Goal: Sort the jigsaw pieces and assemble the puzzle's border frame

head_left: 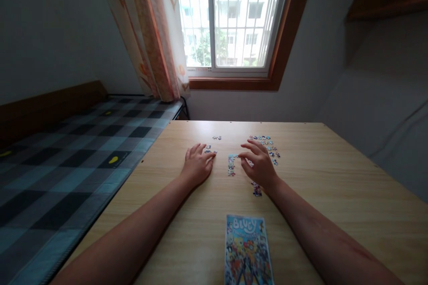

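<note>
My left hand [197, 164] rests on the table with its fingers spread, its fingertips beside a few loose puzzle pieces [207, 147]. My right hand [259, 164] has thumb and forefinger close together on a small puzzle piece [235, 156], at the upper end of a joined strip of puzzle pieces [231, 166]. The fingers partly hide that piece. Behind and right of this hand lie several loose pieces [267, 143]. A darker purple cluster of pieces [257, 189] sits by the right wrist.
A puzzle box [249, 249] with "Bluey" lettering lies at the front of the wooden table [187, 231]. Two more pieces [217, 137] lie toward the back. A bed with a checked cover [83, 156] stands on the left. Behind the table are a window [234, 22] and a curtain [154, 31].
</note>
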{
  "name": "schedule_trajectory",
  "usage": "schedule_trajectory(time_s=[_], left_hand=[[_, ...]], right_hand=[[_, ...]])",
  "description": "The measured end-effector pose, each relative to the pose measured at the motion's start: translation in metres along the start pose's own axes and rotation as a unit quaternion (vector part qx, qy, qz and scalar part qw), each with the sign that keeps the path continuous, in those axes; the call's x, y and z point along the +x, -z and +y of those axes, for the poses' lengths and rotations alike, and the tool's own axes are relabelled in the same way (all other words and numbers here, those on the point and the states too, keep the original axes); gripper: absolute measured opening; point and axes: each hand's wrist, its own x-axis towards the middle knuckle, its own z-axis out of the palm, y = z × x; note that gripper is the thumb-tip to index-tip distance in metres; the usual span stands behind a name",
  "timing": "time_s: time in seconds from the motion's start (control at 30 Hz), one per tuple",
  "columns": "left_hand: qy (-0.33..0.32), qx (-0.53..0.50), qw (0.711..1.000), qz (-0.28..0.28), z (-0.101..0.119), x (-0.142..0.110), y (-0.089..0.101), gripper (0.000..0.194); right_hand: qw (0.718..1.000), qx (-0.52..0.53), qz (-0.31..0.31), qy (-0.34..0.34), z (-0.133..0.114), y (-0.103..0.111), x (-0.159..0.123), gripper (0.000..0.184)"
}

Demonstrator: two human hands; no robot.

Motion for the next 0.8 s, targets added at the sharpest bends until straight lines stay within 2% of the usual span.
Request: schedule_trajectory(time_s=[0.27,0.4,0.57,0.67,0.8], left_hand=[[-0.028,-0.115,0.990,0.080,0.002,0.003,0.011,0.021],[0.062,-0.204,0.969,0.123,-0.008,0.009,0.012,0.022],[0.219,-0.314,0.911,0.158,-0.025,0.016,0.006,0.023],[0.240,-0.337,0.895,0.169,-0.027,0.015,0.005,0.024],[0.238,-0.338,0.893,0.179,-0.025,0.012,0.005,0.026]], right_hand=[[1.000,-0.013,0.010,-0.017,-0.001,0.000,-0.001,0.016],[1.000,-0.022,0.005,-0.016,0.000,0.000,-0.001,0.015],[1.000,-0.027,-0.011,-0.006,0.000,-0.001,-0.002,0.015],[1.000,-0.024,-0.016,0.002,-0.002,0.000,-0.004,0.016],[1.000,-0.016,-0.013,0.003,-0.007,0.002,-0.004,0.016]])
